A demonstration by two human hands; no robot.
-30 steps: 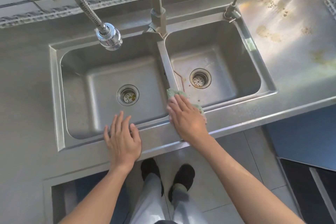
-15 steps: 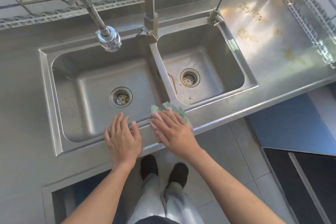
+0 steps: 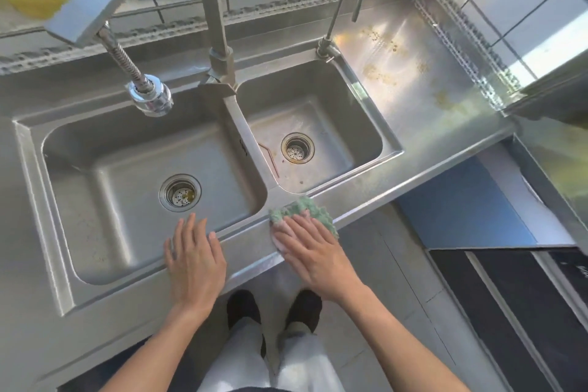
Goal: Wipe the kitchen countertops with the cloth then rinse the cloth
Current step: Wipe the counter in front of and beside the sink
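The tabletop [image 3: 423, 79] and double sink [image 3: 133, 165] are brushed stainless steel, dull-glossy with yellowish stains toward two o'clock, the spray head [image 3: 151, 97] is mirror-bright chrome, and the green cloth [image 3: 305, 208] looks nubbly and soft.

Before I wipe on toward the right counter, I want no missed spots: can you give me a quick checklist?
1. Cloth under right hand, flat on the front rim: ok.
2. Left hand braced flat on the rim, empty: ok.
3. Right counter free of objects in the path: ok.
4. Yellowish stains on that counter cleaned: not ok.
5. Cloth wet enough: cannot tell.
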